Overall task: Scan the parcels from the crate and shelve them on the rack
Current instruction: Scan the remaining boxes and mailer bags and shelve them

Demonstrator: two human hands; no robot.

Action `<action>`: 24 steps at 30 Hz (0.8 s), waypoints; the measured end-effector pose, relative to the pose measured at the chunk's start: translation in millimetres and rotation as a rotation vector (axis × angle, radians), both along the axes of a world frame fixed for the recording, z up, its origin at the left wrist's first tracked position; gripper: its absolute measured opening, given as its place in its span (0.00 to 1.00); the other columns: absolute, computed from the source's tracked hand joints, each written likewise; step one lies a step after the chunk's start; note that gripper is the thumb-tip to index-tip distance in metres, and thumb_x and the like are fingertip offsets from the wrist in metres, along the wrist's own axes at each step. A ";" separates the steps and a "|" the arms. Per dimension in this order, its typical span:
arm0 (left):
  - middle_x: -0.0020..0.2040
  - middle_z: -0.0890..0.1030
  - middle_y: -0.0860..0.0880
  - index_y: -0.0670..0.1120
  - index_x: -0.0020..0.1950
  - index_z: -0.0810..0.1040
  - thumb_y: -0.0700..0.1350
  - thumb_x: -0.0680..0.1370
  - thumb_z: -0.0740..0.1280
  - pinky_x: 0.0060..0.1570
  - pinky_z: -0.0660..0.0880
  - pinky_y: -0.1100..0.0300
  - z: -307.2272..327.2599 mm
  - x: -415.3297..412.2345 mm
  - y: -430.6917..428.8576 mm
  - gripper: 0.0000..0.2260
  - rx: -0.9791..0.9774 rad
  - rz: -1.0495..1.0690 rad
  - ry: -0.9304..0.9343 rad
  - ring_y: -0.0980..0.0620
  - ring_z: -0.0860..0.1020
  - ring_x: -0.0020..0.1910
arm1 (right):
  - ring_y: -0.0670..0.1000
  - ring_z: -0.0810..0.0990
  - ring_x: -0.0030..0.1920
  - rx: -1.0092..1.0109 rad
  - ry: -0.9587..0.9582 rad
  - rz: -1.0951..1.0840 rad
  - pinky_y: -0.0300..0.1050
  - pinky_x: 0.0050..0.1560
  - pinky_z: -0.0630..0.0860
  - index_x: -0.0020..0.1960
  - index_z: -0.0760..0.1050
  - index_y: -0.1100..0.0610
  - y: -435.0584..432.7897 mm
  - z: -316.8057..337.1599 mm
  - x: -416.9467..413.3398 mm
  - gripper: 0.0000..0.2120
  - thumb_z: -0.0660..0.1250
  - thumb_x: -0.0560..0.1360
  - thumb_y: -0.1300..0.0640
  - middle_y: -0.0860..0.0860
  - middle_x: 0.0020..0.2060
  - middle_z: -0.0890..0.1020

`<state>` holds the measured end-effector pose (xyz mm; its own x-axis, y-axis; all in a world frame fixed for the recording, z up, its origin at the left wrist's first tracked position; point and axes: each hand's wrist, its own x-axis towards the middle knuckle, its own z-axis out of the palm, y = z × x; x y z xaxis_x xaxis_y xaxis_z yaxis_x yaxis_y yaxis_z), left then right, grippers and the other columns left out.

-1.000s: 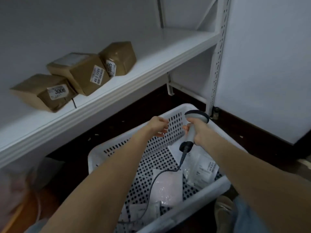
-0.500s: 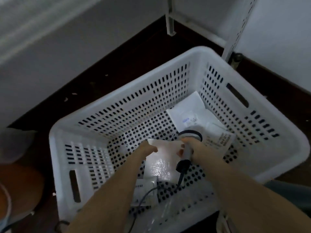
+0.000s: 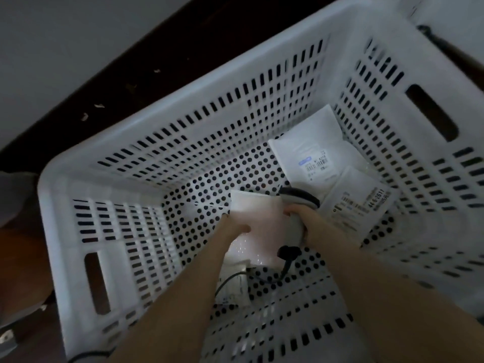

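Being pinched by the left hand [image 3: 235, 227], a bubble mailer [image 3: 260, 221] is flanked at 3 o'clock by a barcode scanner [image 3: 300, 199] gripped by the right hand [image 3: 322, 229].

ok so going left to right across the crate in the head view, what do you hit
left handle slot → left hand → mailer → scanner → labelled parcel → right handle slot

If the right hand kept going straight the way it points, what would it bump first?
Probably the white padded pouch that the left hand grips, right beside the right hand holding the grey handheld scanner. Depth is hard to judge.
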<state>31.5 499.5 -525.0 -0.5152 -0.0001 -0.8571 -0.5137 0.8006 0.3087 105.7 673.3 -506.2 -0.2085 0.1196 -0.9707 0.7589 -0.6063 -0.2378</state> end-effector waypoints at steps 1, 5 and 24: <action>0.62 0.76 0.42 0.39 0.67 0.71 0.37 0.71 0.73 0.62 0.74 0.48 4.5 -3.8 -3.4 0.26 0.047 0.068 0.000 0.43 0.77 0.59 | 0.58 0.76 0.54 0.001 0.025 -0.019 0.56 0.58 0.75 0.59 0.71 0.60 2.5 3.3 -0.4 0.19 0.71 0.70 0.58 0.58 0.55 0.76; 0.53 0.80 0.40 0.41 0.53 0.76 0.33 0.73 0.71 0.58 0.76 0.51 48.1 -18.5 -2.6 0.11 0.181 0.166 0.075 0.44 0.79 0.51 | 0.58 0.77 0.53 0.033 0.100 -0.129 0.58 0.57 0.76 0.58 0.72 0.58 8.8 28.4 -5.4 0.19 0.72 0.70 0.57 0.57 0.54 0.78; 0.51 0.77 0.55 0.28 0.58 0.74 0.22 0.76 0.55 0.54 0.72 0.65 305.0 -8.1 -24.6 0.14 0.719 0.296 0.545 0.55 0.77 0.53 | 0.55 0.78 0.43 0.000 0.543 0.016 0.52 0.47 0.77 0.47 0.77 0.59 -1.8 243.0 36.6 0.03 0.67 0.77 0.65 0.57 0.43 0.80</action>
